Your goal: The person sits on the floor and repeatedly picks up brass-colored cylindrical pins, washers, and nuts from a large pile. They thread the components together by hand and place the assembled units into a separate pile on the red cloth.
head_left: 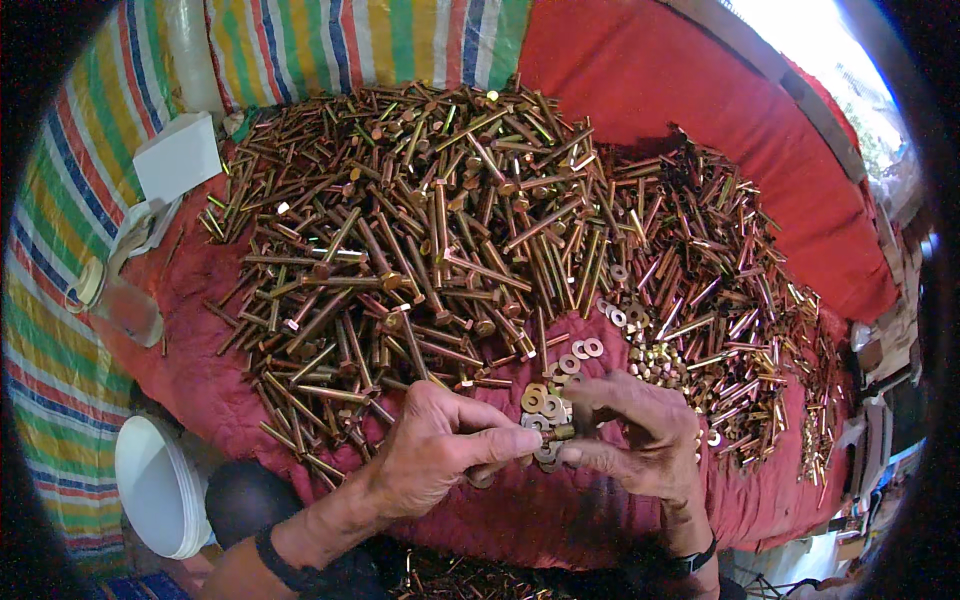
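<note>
My left hand (pixel 440 450) is closed in a pinch, thumb against fingers, on a short brass-coloured metal piece (pixel 562 432), which looks like the end of a bolt or sleeve. Its other end is hidden in my fingers. Facing it from the right, my right hand (pixel 635 430) is curled, with thumb and fingertips around the free end. What those fingertips grip is too small and blurred to make out. Below and just beyond the hands lies a cluster of flat washers (pixel 535 399), partly covered by the fingers. Small brass-coloured nuts (pixel 655 365) lie beyond my right hand.
A large heap of long bolts (pixel 430 230) covers the red cloth (pixel 190 330). Shorter metal pieces (pixel 700 260) are piled to the right. At left stand a clear jar (pixel 130 312), a white box (pixel 178 158) and a white bucket (pixel 150 490). Striped sheeting (pixel 350 45) hangs behind.
</note>
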The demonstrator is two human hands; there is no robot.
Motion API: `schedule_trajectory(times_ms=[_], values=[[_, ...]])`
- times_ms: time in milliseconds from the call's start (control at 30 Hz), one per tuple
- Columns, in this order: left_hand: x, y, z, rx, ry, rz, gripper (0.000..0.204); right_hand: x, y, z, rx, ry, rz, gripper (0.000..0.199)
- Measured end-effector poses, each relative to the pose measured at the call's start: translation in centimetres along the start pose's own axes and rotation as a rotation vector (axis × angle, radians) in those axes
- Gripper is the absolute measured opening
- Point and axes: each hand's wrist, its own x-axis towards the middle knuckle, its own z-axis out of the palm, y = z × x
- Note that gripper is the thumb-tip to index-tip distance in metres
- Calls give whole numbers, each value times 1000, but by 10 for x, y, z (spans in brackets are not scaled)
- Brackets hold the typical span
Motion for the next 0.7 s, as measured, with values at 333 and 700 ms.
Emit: schedule_trajectory(times_ms=[333, 700], values=[[2, 1, 0, -194, -9, -153, 23, -2, -3, 10, -20, -136, 80, 20], [34, -5, 4, 1293, 36, 1008, 31, 16, 81, -95, -762, 125, -45, 37]])
